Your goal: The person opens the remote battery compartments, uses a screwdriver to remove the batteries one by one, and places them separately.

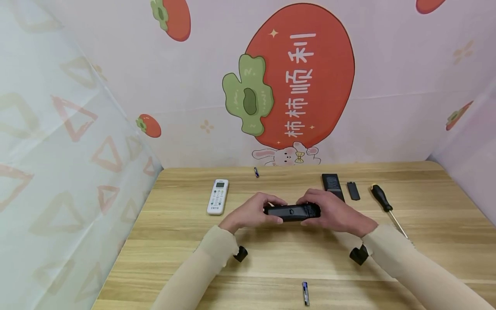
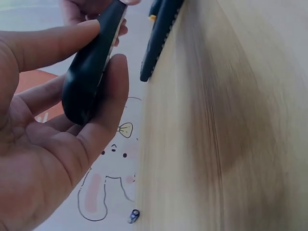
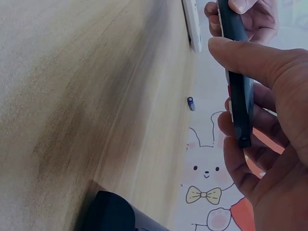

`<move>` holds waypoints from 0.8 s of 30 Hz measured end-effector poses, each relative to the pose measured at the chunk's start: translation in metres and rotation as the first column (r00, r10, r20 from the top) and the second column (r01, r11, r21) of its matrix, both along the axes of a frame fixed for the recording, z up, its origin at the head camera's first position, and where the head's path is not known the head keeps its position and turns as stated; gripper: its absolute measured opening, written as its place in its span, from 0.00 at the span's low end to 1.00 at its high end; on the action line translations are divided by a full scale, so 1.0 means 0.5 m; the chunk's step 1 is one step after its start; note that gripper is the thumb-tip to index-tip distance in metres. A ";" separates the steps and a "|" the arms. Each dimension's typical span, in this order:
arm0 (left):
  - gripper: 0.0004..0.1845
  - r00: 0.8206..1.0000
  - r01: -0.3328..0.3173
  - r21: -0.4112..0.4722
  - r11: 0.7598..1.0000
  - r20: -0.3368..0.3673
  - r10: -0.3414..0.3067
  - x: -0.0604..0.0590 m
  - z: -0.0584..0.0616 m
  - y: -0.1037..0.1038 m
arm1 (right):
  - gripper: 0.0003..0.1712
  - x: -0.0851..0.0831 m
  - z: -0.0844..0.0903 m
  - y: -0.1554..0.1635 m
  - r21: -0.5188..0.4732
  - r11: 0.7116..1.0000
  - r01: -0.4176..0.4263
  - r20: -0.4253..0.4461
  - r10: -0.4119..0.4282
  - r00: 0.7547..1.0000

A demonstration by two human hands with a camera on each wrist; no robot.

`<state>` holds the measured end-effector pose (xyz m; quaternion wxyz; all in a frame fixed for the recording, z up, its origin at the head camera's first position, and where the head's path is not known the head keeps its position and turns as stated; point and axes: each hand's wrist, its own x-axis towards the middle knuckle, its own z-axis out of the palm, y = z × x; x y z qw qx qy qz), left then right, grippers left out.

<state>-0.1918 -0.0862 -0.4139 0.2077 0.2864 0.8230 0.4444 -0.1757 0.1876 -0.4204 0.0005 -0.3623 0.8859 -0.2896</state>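
Observation:
A black remote control [image 1: 288,212] is held level above the table between both hands, back side up. My left hand [image 1: 253,212] grips its left end, thumb on the near side and fingers on the far side. At the other end my right hand [image 1: 334,212] grips it the same way, beside a dark recessed part of the back. In the right wrist view, red and white buttons show along the edge of the remote [image 3: 242,106] facing the table. The left wrist view shows its smooth rounded end [image 2: 79,98] between thumb and fingers.
A white remote [image 1: 218,197] lies to the left. On the right are another black device [image 1: 331,185], a small black cover [image 1: 353,190] and a screwdriver [image 1: 381,198]. One battery [image 1: 305,293] lies near the front, another [image 1: 256,172] at the back edge by the wall.

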 end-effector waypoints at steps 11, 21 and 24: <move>0.33 0.956 -0.010 -0.236 0.972 -0.288 -0.060 0.012 0.008 0.010 | 0.26 -0.001 -0.009 0.000 -0.030 1.000 -0.008 -0.015 0.008 1.000; 0.31 0.842 -0.125 -0.412 0.903 -0.526 -0.124 0.036 0.017 0.032 | 0.25 -0.001 -0.011 -0.001 -0.032 0.999 0.020 0.011 -0.020 1.000; 0.30 0.840 -0.131 -0.410 0.903 -0.529 -0.118 0.037 0.015 0.033 | 0.25 0.000 -0.011 0.000 -0.033 0.999 0.025 0.014 -0.024 1.000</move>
